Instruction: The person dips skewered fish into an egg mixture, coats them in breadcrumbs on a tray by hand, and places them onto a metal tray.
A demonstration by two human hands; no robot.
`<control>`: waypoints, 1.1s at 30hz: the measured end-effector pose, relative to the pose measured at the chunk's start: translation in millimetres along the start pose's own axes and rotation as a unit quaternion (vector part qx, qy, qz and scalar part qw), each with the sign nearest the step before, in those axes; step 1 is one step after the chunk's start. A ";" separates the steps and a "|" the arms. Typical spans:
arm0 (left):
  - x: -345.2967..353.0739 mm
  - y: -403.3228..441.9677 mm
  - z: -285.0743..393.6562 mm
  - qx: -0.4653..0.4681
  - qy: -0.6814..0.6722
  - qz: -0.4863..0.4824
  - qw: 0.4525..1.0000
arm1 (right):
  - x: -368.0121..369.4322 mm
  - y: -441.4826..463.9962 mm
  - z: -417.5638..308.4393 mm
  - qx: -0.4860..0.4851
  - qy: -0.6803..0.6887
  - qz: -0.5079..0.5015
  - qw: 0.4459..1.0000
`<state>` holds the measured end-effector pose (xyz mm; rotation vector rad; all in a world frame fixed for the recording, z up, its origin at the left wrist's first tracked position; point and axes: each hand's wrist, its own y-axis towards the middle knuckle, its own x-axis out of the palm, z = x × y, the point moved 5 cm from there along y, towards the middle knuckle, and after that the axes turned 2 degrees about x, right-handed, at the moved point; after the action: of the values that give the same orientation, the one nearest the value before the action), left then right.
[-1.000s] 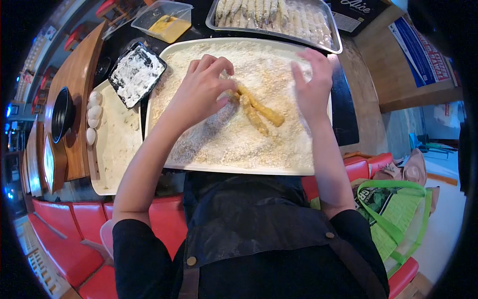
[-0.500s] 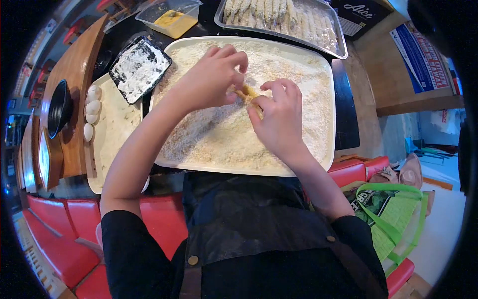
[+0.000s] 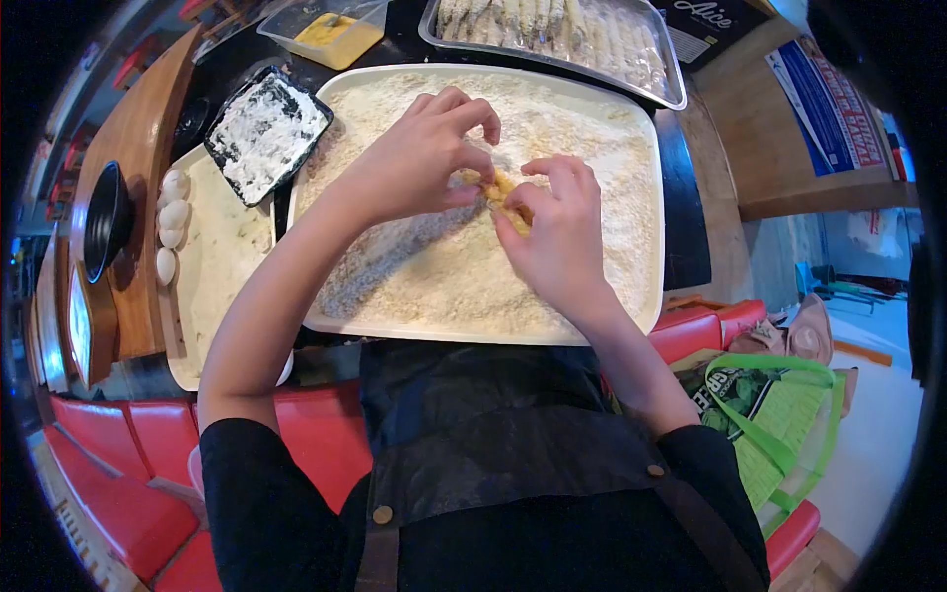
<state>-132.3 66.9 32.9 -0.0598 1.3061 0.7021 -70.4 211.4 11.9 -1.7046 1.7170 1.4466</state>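
Observation:
A yellow battered shrimp [image 3: 501,185], mostly hidden by my fingers, lies over the pale crumbs in a large cream tray [image 3: 483,342]. My left hand [image 3: 426,148] reaches in from the left, its bent thumb and fingers pinching one end. Close beside it, my right hand [image 3: 558,222] has curled fingers around the other end. Breadcrumbs [image 3: 434,286] spread over nearly the whole tray, heaped unevenly, with a furrow left of the hands.
Behind stands a metal tray [image 3: 681,94] of long coated pieces, beside a clear tub [image 3: 340,44] of yellow liquid. Left are a black dish [image 3: 266,133] of white flour, several eggs [image 3: 173,215], a second cream tray [image 3: 212,286] and a black bowl [image 3: 107,222]. A green bag [image 3: 789,424] rests right.
The shrimp has turned slightly and shows more yellow between my hands. My fingers have shifted a little around it. The whole view has moved slightly.

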 end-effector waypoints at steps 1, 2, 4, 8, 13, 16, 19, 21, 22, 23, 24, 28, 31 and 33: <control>-0.7 0.2 0.3 -0.001 0.001 0.003 1.000 | -0.5 -0.4 0.2 -0.002 -0.002 0.001 1.000; -1.9 0.0 0.6 -0.003 0.003 0.007 1.000 | -0.7 -0.5 0.2 -0.004 -0.004 0.001 1.000; -3.4 -0.5 0.5 -0.012 -0.007 0.007 1.000 | -1.4 -0.3 -0.5 -0.008 -0.005 0.005 1.000; -1.4 -2.4 -1.5 -0.021 -0.034 0.000 0.999 | -6.5 1.6 0.5 0.000 0.004 0.015 1.000; 1.7 0.0 0.9 -0.008 -0.026 -0.019 0.999 | -17.3 4.4 11.7 0.025 0.013 0.037 0.999; 2.0 2.7 5.8 0.023 0.013 -0.019 0.999 | -22.6 5.8 15.9 0.029 0.017 0.043 0.999; 0.4 3.9 7.7 0.016 0.009 -0.030 0.999 | -26.6 6.9 17.7 0.030 0.029 0.038 0.998; -0.3 2.4 5.4 -0.011 -0.025 -0.035 0.999 | -31.9 7.0 22.0 0.031 0.032 0.030 0.999; -2.8 2.7 3.2 -0.025 -0.037 -0.041 0.998 | -34.6 7.4 26.2 0.035 0.031 0.031 0.998; -7.4 3.3 0.6 -0.039 -0.051 -0.046 0.997 | -37.2 8.4 31.6 0.040 0.029 0.033 0.998; -10.1 3.1 -2.6 -0.053 -0.064 -0.052 0.995 | -39.9 9.4 37.6 0.045 0.027 0.034 0.998; -13.9 10.1 -40.0 -0.105 -0.101 -0.008 0.989 | -51.3 21.5 75.1 0.096 0.036 0.026 0.994; -11.0 17.3 -61.6 -0.125 -0.036 0.023 0.991 | -55.3 26.8 97.3 0.133 -0.001 0.024 0.991; -2.0 21.4 -70.7 -0.173 -0.044 -0.004 0.984 | -53.9 29.1 104.4 0.139 0.009 -0.008 0.990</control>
<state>-204.1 53.3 21.4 -0.3126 1.0874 0.9085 -126.3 318.4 21.6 -1.5816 1.8117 1.1262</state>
